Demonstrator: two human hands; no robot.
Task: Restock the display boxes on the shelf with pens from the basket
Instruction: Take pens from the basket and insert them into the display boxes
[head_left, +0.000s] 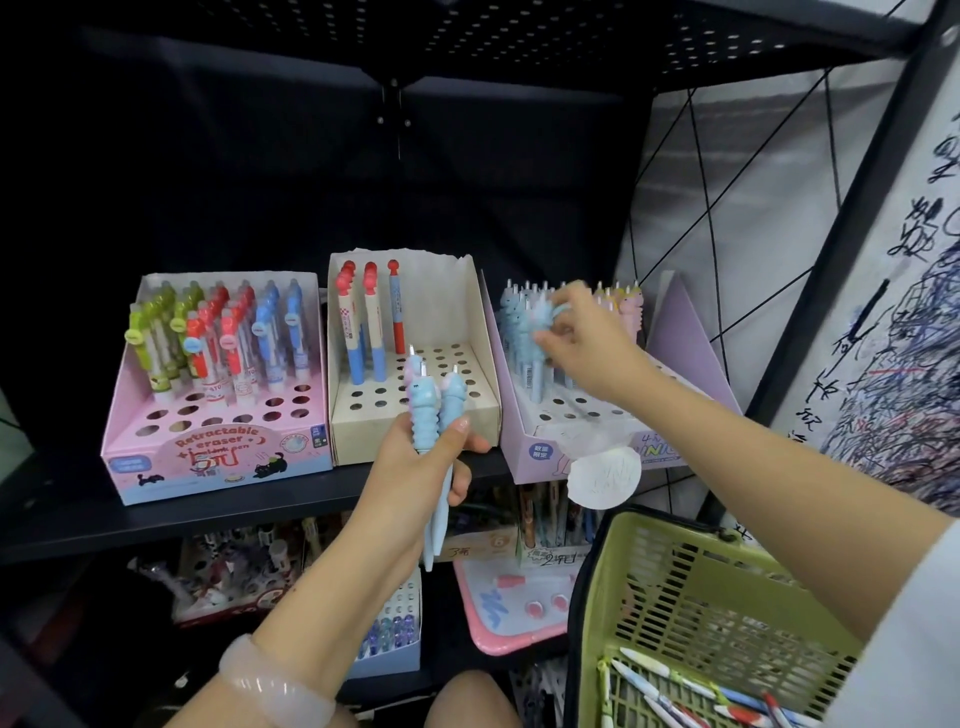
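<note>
Shelf (156, 525) carries three display boxes; the green basket (691, 587) with loose pens sits lower right. Left hand (415, 467) has its fingers wrapped round a bunch of blue pens (436, 415). Right hand (587, 343) pinches a blue pen (545, 317) in the purple box (519, 441).

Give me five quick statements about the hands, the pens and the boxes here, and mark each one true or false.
1. The left hand holds a bunch of blue pens. True.
2. The right hand reaches into the pink box. False: it is at the purple box.
3. The middle box is full. False: it holds only a few pens, most holes bare.
4. The green basket has pens in it. True.
5. The basket sits on the upper shelf. False: it is lower right, below the shelf.
</note>
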